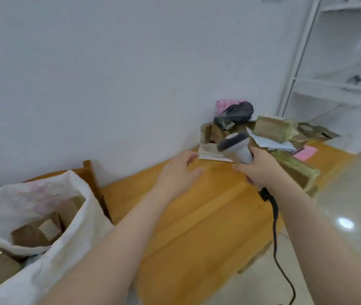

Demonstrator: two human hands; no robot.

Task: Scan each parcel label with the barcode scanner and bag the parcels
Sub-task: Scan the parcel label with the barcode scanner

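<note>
Right now the barcode scanner point(235, 146) is gripped in the right hand point(260, 168) above the far end of the table point(197, 216), beside the heaped parcels point(272, 128); the left hand point(179, 170) hovers loose-fingered, holding nothing, near a flat pale parcel point(210, 151). Bare wood runs to the table's near edge, a white bag point(82, 227) stands left of it, glossy floor point(340, 183) right.

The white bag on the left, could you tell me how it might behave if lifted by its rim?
The white bag looks floppy: its rim sags and creases. With cardboard boxes inside, it is probably heavy and may bulge downward.
</note>
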